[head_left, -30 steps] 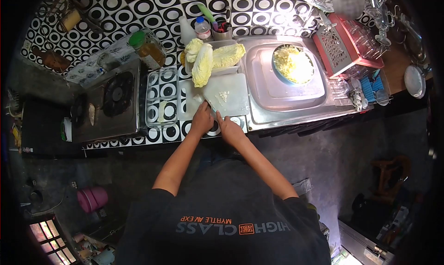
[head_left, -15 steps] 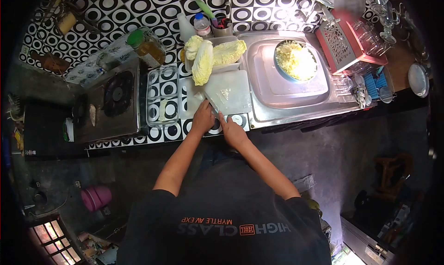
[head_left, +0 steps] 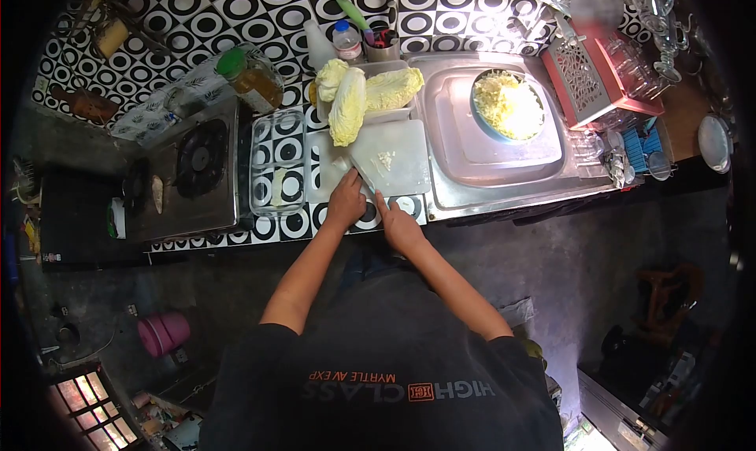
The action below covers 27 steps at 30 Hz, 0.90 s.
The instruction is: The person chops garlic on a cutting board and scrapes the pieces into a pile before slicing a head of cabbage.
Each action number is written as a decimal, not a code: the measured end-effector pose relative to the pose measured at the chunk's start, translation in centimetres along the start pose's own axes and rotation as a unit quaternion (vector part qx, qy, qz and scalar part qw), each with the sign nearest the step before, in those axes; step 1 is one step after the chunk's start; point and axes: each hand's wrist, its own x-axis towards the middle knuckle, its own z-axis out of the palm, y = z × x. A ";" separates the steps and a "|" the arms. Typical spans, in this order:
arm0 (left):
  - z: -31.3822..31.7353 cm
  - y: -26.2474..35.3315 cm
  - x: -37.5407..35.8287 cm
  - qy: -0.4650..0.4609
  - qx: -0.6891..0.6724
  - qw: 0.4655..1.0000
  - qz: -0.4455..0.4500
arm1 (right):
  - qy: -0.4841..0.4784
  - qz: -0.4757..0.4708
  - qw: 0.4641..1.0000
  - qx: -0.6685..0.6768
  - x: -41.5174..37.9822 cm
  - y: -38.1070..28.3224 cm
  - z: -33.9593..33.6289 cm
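My right hand is closed around the handle of a knife, its blade angled up and left over a white cutting board. Beside the blade, my left hand has its fingers bent together on a small pale vegetable piece, too small to name surely. Right of the blade lie chopped white bits. Behind the board, a napa cabbage leans at the front of a clear tray; another napa cabbage rests in it.
A bowl of shredded cabbage stands over the steel sink at right. Left of the board are a glass dish and a gas stove. A green-lidded jar and a blue-capped bottle stand behind.
The view has shifted very slightly. Both hands, the knife and the chopped bits stay in nearly the same places on the board.
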 end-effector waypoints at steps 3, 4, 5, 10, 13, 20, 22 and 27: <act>-0.1 0.0 0.0 -0.001 0.002 1.000 0.001 | -0.009 0.006 1.000 0.009 0.0 -0.1 -0.1; -0.1 0.0 0.0 -0.001 0.001 1.000 0.003 | -0.012 0.009 1.000 0.010 0.0 -0.1 -0.1; -0.2 0.1 0.1 0.000 0.000 1.000 0.005 | -0.016 0.012 1.000 0.011 0.1 -0.1 -0.1; -0.2 0.1 0.1 -0.009 -0.007 1.000 -0.001 | -0.017 0.021 0.999 0.037 0.2 -0.2 -0.2; -0.2 -0.1 0.1 -0.008 -0.006 1.000 -0.001 | -0.020 0.031 0.998 0.051 0.4 -0.3 -0.2; -0.2 -0.3 0.0 -0.022 0.000 1.000 -0.008 | -0.023 0.036 0.996 0.077 1.0 -0.2 -0.5; 0.2 -0.8 -0.1 -0.018 0.004 1.000 -0.005 | -0.030 0.044 0.996 0.078 1.3 -0.3 -0.6; 0.0 -0.5 0.1 -0.018 0.003 1.000 -0.007 | -0.018 0.038 0.995 0.088 1.8 0.0 -0.1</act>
